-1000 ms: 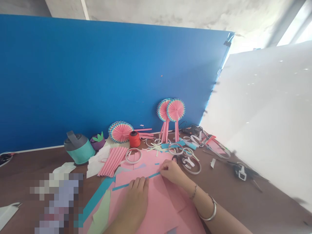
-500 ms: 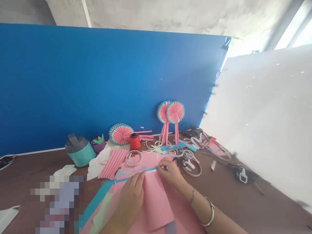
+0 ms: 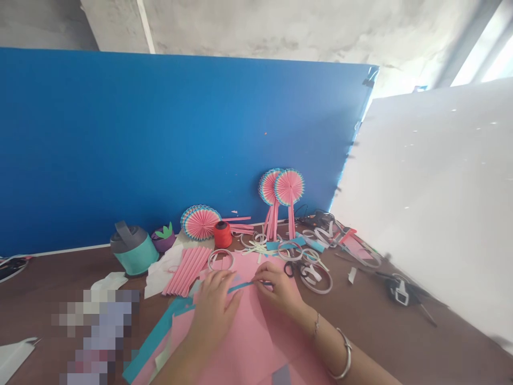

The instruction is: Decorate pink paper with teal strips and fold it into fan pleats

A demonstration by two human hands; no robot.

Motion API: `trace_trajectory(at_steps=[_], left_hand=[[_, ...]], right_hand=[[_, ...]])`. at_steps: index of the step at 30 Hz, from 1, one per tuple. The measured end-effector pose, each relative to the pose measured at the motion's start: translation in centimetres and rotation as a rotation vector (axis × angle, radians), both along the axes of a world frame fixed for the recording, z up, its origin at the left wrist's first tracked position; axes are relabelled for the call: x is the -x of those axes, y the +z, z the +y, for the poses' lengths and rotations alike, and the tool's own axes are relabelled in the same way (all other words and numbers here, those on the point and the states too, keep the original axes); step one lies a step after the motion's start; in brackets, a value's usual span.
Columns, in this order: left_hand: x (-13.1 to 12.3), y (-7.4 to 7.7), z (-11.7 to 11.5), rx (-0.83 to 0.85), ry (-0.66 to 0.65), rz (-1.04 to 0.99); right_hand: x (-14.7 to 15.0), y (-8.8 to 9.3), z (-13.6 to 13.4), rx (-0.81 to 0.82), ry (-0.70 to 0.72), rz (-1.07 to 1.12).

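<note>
In the head view, the left hand (image 3: 214, 302) is lying half spread on pink paper (image 3: 248, 342), in front of the tabletop's (image 3: 380, 337) back edge, gripping nothing, apparently steadying the sheet; the right hand (image 3: 280, 291) is pinching the blue strip (image 3: 241, 286) lying across it, probably for straightness. Along that edge, paper rosettes (image 3: 290, 188) are seemingly leaning against the blue panel (image 3: 192, 128) for support.

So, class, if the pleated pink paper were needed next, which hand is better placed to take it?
Probably the left hand: it lies over the pink sheets, close beside the pleated pink paper. The right hand is farther off, at the blue paper strip.
</note>
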State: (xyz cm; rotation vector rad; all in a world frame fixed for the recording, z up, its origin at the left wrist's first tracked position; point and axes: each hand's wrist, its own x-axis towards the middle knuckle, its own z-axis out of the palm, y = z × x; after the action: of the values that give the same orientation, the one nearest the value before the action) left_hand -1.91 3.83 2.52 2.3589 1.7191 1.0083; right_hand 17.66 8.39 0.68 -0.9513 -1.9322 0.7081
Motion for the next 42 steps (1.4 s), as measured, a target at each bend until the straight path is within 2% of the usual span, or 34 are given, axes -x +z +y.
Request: trace_trajectory(at_steps=[4,8,11,14,20,23,26,30,33,36,42], left_hand=[[-1.9,0.6,0.8,0.137,-0.09,0.036],[-3.1,1.2,1.9,0.214,-0.08,0.043],[-3.6,0.9,2.3,0.211,-0.064,0.014],[-3.9,0.3,2.2,0.155,-0.066,0.017],[-4.1,0.0,1.7,0.047,-0.085,0.041],[-3.9,-0.1,1.9,0.07,-0.099,0.003],[-3.6,-0.3,2.4,0.105,-0.088,0.005],[-4.0,-0.5,2.9,0.14,-0.078,0.067],[-4.7,-0.7,2.7,0.202,-0.076,0.106],[-5.3,-1.2,2.3,0.252,-0.087,0.166],[-6.0,-1.5,1.6,0.291,-0.089,0.204]], right_hand=[[0.1,0.1,-0.2,-0.087,0.016,-0.025],[-0.1,-0.2,0.0,-0.112,-0.022,-0.036],[-0.1,-0.4,0.2,-0.088,-0.069,-0.02],[0.3,-0.2,0.0,0.018,-0.114,0.019],[0.5,0.3,0.1,0.411,-0.2,0.231],[-0.2,0.0,0.8,0.447,-0.229,0.276],[-1.2,-0.7,1.7,0.289,-0.257,0.128],[-1.7,-1.6,2.4,0.103,-0.291,-0.236],[-1.8,-1.5,2.4,0.07,-0.31,-0.47],[-1.8,-1.0,2.4,0.038,-0.339,-0.613],[-2.1,-0.7,2.6,-0.046,-0.425,-0.741]])
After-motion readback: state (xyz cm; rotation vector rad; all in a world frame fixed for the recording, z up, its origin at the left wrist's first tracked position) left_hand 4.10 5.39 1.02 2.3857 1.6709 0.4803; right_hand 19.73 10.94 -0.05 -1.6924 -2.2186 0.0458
